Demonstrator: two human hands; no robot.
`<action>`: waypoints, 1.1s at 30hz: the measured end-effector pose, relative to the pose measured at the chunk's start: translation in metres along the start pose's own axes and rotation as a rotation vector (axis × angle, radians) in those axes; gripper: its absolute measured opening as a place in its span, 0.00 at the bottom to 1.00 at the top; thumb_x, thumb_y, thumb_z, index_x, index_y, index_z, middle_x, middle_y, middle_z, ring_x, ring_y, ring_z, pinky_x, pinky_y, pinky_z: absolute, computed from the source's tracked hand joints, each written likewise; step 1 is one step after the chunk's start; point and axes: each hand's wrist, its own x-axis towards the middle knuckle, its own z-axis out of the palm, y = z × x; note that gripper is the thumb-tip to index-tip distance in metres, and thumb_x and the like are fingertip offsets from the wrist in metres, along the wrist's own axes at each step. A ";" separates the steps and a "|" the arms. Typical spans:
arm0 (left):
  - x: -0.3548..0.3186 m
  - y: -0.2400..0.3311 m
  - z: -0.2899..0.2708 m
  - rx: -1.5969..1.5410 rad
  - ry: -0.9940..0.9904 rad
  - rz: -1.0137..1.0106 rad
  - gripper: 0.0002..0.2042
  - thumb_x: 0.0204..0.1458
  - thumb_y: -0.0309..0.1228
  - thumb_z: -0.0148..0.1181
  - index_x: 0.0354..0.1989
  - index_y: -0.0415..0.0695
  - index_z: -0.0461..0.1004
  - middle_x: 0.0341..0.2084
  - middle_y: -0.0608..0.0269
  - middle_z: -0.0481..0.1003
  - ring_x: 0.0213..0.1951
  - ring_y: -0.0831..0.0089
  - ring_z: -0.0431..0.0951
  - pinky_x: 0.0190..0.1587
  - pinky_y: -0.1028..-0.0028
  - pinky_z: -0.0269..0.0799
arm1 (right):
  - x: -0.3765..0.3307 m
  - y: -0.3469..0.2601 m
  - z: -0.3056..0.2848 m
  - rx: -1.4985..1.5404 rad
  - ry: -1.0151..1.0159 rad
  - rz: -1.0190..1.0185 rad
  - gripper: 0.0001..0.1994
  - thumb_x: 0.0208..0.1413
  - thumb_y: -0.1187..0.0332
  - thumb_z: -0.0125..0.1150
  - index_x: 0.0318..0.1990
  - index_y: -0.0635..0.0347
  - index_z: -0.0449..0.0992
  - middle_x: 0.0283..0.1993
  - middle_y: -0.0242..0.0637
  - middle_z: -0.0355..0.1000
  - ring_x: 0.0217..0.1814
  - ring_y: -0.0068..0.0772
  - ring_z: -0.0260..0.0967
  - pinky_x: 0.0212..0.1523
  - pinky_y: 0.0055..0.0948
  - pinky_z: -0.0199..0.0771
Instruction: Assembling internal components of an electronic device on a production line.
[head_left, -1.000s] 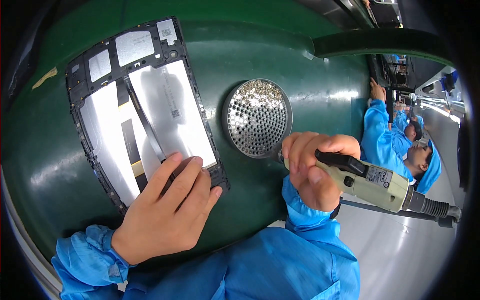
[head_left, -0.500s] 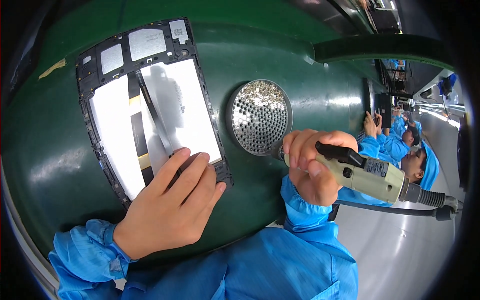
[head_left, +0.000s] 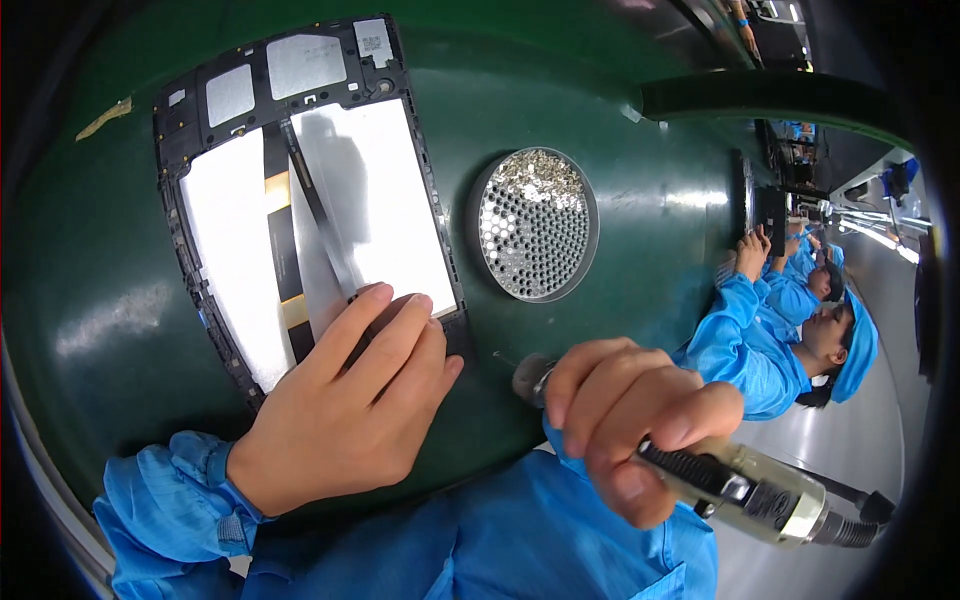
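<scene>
- Against the earlier frames, the right hand [head_left: 635,425] has drawn down toward the person, so the powered driver [head_left: 760,495] now points into the space between the device and the dish, its nose clear of the dish's rim.
- The right hand is wrapped firmly around the driver's pale green body, near its black lever [head_left: 690,470].
- The left hand [head_left: 345,415] keeps its place, fingers stretched out and slightly apart, resting on the near end of the device rather than closed around it.
- The flat tablet-like device [head_left: 312,215] lies tilted on the green work surface [head_left: 480,100], left of the dish; it sits a little higher in view than before.
- It has a black frame with two large, glaring silver panels, a dark and gold band between them, a dark strip [head_left: 310,195] running lengthwise, and smaller silver patches at the far end.
- The round grey dish [head_left: 594,220] stands to the device's right, apart from it.
- Inside is a perforated plate; tiny shiny metal pieces [head_left: 540,175] heap at its far side, too small to identify.
</scene>
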 end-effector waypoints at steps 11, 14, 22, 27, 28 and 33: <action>-0.002 0.001 -0.001 -0.009 -0.004 -0.009 0.12 0.44 0.27 0.58 0.37 0.39 0.79 0.40 0.51 0.73 0.50 0.56 0.70 0.58 0.55 0.62 | 0.000 0.006 0.010 0.022 -0.052 0.076 0.18 0.44 0.76 0.57 0.44 0.59 0.62 0.19 0.32 0.65 0.18 0.29 0.65 0.22 0.35 0.69; -0.001 0.002 -0.003 -0.016 -0.010 -0.015 0.12 0.44 0.27 0.58 0.37 0.39 0.79 0.40 0.51 0.72 0.50 0.56 0.70 0.58 0.55 0.62 | 0.000 0.005 0.010 0.010 -0.058 0.061 0.18 0.44 0.77 0.58 0.44 0.59 0.62 0.19 0.32 0.65 0.18 0.30 0.65 0.22 0.35 0.69; 0.001 0.001 -0.001 -0.017 0.001 -0.016 0.12 0.44 0.27 0.59 0.38 0.39 0.79 0.40 0.51 0.72 0.51 0.56 0.70 0.59 0.55 0.62 | 0.001 0.011 0.015 0.081 0.001 -0.016 0.15 0.39 0.83 0.57 0.39 0.68 0.66 0.19 0.39 0.66 0.16 0.35 0.65 0.22 0.38 0.71; -0.001 0.000 -0.003 -0.006 -0.013 0.020 0.12 0.44 0.27 0.59 0.39 0.39 0.79 0.40 0.50 0.73 0.50 0.55 0.70 0.59 0.55 0.62 | -0.006 0.004 -0.004 0.151 0.046 0.045 0.17 0.43 0.80 0.58 0.43 0.64 0.66 0.19 0.38 0.66 0.18 0.35 0.65 0.24 0.39 0.71; -0.002 0.001 -0.001 0.007 -0.005 0.023 0.12 0.44 0.26 0.58 0.39 0.39 0.78 0.40 0.49 0.73 0.50 0.55 0.71 0.59 0.54 0.62 | -0.010 0.002 -0.011 0.113 0.099 0.029 0.18 0.46 0.76 0.59 0.47 0.60 0.65 0.19 0.34 0.64 0.19 0.33 0.64 0.25 0.38 0.69; -0.002 0.003 -0.001 0.007 0.007 0.026 0.13 0.43 0.25 0.58 0.38 0.39 0.78 0.39 0.47 0.74 0.50 0.54 0.71 0.58 0.53 0.62 | -0.008 0.011 -0.028 0.019 0.249 0.031 0.18 0.48 0.74 0.57 0.48 0.60 0.63 0.21 0.35 0.63 0.22 0.31 0.62 0.29 0.37 0.66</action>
